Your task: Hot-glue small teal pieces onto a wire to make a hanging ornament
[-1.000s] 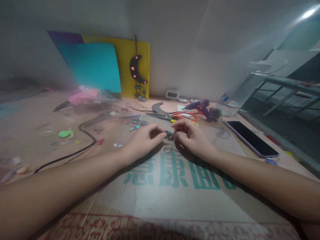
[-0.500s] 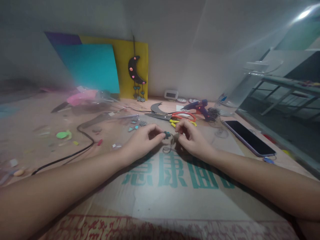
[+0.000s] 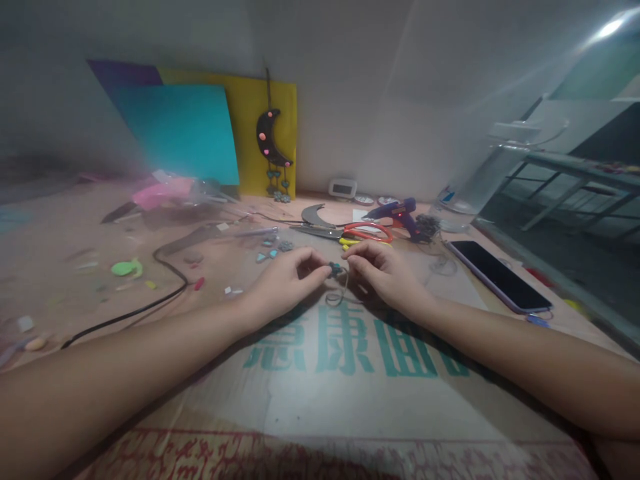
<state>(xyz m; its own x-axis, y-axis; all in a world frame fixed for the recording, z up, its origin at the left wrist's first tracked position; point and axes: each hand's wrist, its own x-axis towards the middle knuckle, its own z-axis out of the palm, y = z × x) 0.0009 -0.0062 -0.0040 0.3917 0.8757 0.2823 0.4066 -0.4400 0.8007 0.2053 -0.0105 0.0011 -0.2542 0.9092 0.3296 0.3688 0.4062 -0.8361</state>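
Note:
My left hand (image 3: 295, 277) pinches a small dark teal piece (image 3: 336, 269) between thumb and fingertips. A thin grey cord (image 3: 335, 297) runs from that piece and loops on the table below it. My right hand (image 3: 385, 270) is just to the right, thumb and forefinger drawn together close to the cord; what they hold, if anything, is too small to make out. Behind the hands lie scissors (image 3: 367, 231) with red and yellow handles. Small turquoise pieces (image 3: 267, 255) and a grey flower-like piece (image 3: 285, 246) sit beyond my left hand.
A grey crescent (image 3: 314, 215), a glue gun (image 3: 400, 212) and a clear jug (image 3: 467, 180) stand toward the wall. At right lies a phone (image 3: 500, 277). A decorated moon hanging (image 3: 267, 139) is against yellow card (image 3: 210, 80). A black cable (image 3: 135, 313) crosses the left side among scraps.
My right hand has shifted slightly left, toward the teal piece, and its thumb and forefinger have come closer together. My left hand keeps its pinch on the piece.

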